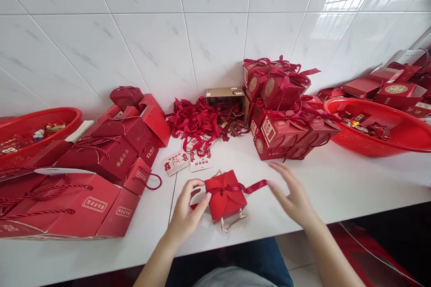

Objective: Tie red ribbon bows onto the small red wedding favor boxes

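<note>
A small red box (pixel 229 208) with a folded petal-like top sits on the white table in front of me. A dark red ribbon (pixel 255 186) is tied across its top, one tail stretching out to the right. Twisted cream cord handles (pixel 233 223) lie at its front and back edges. My left hand (pixel 189 210) rests against the box's left side, fingers apart and curved around the corner. On the right, my right hand (pixel 292 195) has its fingers spread, with the fingertips at or beside the ribbon's tail; whether they touch it is unclear.
Red boxes with cord handles (pixel 101 161) fill the left. Behind are a ribbon pile (pixel 195 119), printed cards (pixel 177 163) and an open carton (pixel 225 93). Stacked ribboned boxes (pixel 286 130) stand back right. Red baskets (pixel 400 143) of small packets flank both sides.
</note>
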A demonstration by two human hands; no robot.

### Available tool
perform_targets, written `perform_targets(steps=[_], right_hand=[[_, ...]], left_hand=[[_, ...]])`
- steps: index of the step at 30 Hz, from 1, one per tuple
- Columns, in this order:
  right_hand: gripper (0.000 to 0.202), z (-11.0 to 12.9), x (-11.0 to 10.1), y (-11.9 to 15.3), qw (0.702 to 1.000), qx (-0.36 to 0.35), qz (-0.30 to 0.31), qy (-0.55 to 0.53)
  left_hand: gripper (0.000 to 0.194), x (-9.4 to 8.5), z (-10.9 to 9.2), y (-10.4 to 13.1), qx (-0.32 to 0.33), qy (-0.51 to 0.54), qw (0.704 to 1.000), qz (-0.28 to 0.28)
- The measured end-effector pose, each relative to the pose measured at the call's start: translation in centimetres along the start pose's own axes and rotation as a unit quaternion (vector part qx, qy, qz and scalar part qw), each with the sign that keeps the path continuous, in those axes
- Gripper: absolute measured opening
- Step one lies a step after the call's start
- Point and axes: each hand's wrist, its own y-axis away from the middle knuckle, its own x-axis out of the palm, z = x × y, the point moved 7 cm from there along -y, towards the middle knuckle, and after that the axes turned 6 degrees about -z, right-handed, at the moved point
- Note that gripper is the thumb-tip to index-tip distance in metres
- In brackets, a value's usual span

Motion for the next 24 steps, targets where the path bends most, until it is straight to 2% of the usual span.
perform_targets(steps=[1,3,4,6,8,10,11,15,16,17,19,21,22,24], right_hand=[[0.042,1.4,1.7,-0.2,0.998,-0.018,0.06,-0.029],[0.044,2.9,4.8,0.0,0.986,-0.008,0.151,-0.073],[0.047,3.0,5.9,0.2,0.98,0.018,0.175,-0.091],[0.054,2.1,7.3,0.7,0.971,0.095,0.179,-0.129],[0.051,1.0,7.4,0.9,0.961,0.158,0.155,-0.163],[0.033,0.5,6.5,0.8,0.96,0.167,0.133,-0.18],[0.027,0.7,5.8,0.6,0.964,0.145,0.137,-0.174],[0.04,2.6,3.9,0.5,0.973,0.001,0.22,-0.074],[0.038,2.9,3.6,0.5,0.975,-0.019,0.216,-0.042],[0.035,3.1,3.2,0.4,0.982,-0.03,0.183,-0.014],[0.032,3.6,2.2,-0.1,0.997,-0.043,0.06,0.018],[0.033,4.5,1.7,-0.3,0.998,-0.055,-0.043,0.006],[0.033,5.0,1.7,-0.5,0.996,-0.057,-0.063,-0.014],[0.033,6.0,2.0,-1.1,0.996,-0.048,-0.047,-0.066]], left_hand=[[0.02,0.7,-0.2,0.0,-0.014,0.024,0.999,0.018],[0.021,1.6,-0.3,-0.1,-0.044,0.044,0.997,0.037],[0.022,1.8,-0.1,-0.1,-0.064,0.044,0.996,0.044],[0.028,2.2,0.5,-0.1,-0.103,0.038,0.992,0.064],[0.036,2.3,1.1,0.0,-0.122,0.029,0.988,0.088],[0.038,1.9,1.5,-0.2,-0.12,0.021,0.987,0.102],[0.038,1.5,1.7,-0.3,-0.117,0.015,0.987,0.104],[0.032,-0.4,2.4,-1.8,-0.12,-0.014,0.983,0.138],[0.029,-0.6,2.5,-2.1,-0.125,-0.019,0.978,0.165],[0.026,-0.7,2.4,-2.4,-0.131,-0.021,0.971,0.199],[0.02,-0.3,1.7,-2.5,-0.14,-0.016,0.949,0.283],[0.02,0.5,0.2,-2.1,-0.137,0.019,0.929,0.344],[0.022,0.9,-0.8,-1.8,-0.131,0.049,0.925,0.354],[0.028,1.6,-2.7,-1.5,-0.125,0.119,0.931,0.321]])
